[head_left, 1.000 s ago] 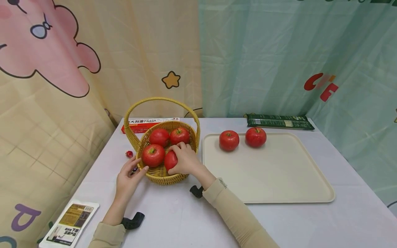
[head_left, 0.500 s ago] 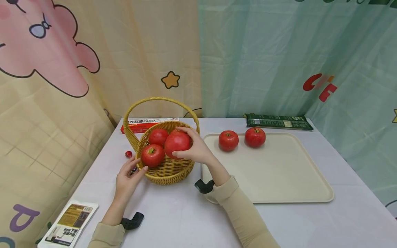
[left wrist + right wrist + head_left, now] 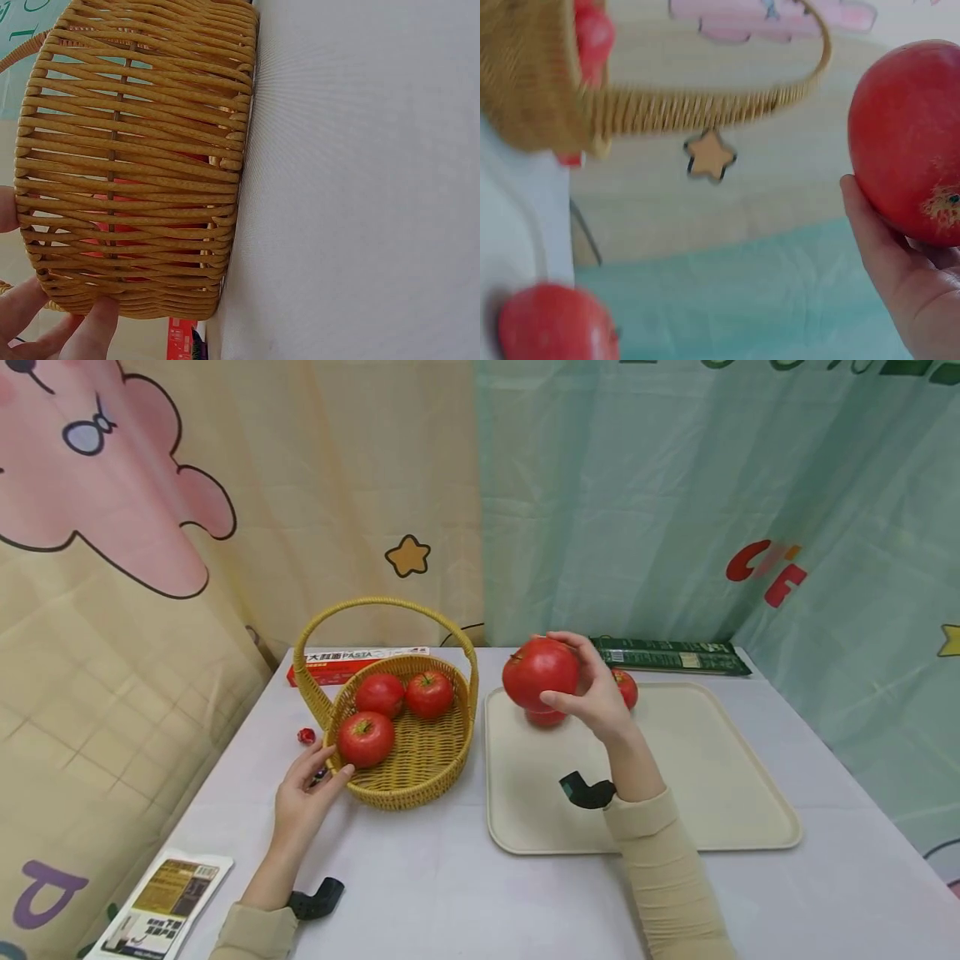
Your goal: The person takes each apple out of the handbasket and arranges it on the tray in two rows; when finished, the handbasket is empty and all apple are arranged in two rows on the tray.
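While a white packet (image 3: pixel 161 906) lies flat at the far left of the counter (image 3: pixel 450 885), the person's left grip (image 3: pixel 303 793) rests at the near left side of the wicker basket (image 3: pixel 401 795). Its fingers are loosely spread against the rim and outer wall rather than clenched, and they seem to be steadying the basket. Inside, three apples (image 3: pixel 365 739) sit together toward the left and back, with bare weave to their right. A red-and-white pasta box (image 3: pixel 330 670) lies behind.

To the right of the basket, the right grip (image 3: pixel 596 693) grasps a red apple (image 3: pixel 542 672), its thumb low on the near side and its fingers round the far side. The apple is in the air over the rear left part of the pale tray (image 3: pixel 697 768). Two more apples already lie there along the back, one (image 3: pixel 545 719) mostly hidden below the held fruit, the other (image 3: pixel 627 687) partly behind the hand. Behind the tray lie green packages (image 3: pixel 675 657).

The step in hand looks like carrying one apple from basket to tray. The next move likely calls for picking a bare spot clear of those two, lowering the fruit until it touches, and letting go gently so it does not roll.
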The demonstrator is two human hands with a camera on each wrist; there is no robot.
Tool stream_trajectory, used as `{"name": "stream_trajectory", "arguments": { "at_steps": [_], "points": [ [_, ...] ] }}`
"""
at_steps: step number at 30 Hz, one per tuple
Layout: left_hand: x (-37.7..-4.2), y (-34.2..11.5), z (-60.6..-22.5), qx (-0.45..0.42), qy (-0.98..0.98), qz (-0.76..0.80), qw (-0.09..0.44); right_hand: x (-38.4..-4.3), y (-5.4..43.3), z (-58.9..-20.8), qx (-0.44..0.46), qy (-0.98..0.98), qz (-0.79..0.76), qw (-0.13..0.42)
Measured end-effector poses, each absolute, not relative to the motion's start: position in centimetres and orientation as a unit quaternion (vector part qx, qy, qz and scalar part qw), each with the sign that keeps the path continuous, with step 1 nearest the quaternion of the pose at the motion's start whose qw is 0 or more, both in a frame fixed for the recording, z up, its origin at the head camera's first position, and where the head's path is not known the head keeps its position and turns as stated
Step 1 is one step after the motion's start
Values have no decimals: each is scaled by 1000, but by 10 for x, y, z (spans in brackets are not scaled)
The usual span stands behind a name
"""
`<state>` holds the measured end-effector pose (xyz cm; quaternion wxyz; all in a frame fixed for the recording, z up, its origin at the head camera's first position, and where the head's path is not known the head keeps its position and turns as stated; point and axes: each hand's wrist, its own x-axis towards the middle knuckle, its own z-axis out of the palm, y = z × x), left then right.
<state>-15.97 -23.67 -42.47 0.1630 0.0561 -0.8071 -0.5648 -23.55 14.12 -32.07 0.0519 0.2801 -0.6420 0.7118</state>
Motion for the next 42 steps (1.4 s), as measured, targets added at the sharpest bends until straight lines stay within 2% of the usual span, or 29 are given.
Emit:
{"name": "stream_trajectory", "arguments": {
  "at_steps": [10,22,25,30,35,42],
  "points": [
    [-161,-239,-424,54,-813,-557,161,-254,228,-341,166,-638,745,105],
    [-162,-239,-426,54,-807,-562,170,-284,278,-394,-104,-671,701,218],
    [-162,-239,-428,54,-808,-560,172,-288,286,-405,-145,-707,657,219],
    [-162,-238,-428,55,-809,-560,172,-290,294,-419,-154,-781,563,222],
    [-162,-237,-426,58,-811,-556,169,-291,298,-432,-160,-848,475,174],
    [-161,-237,-426,56,-812,-556,170,-296,304,-439,-144,-867,458,130]
  ]
}}
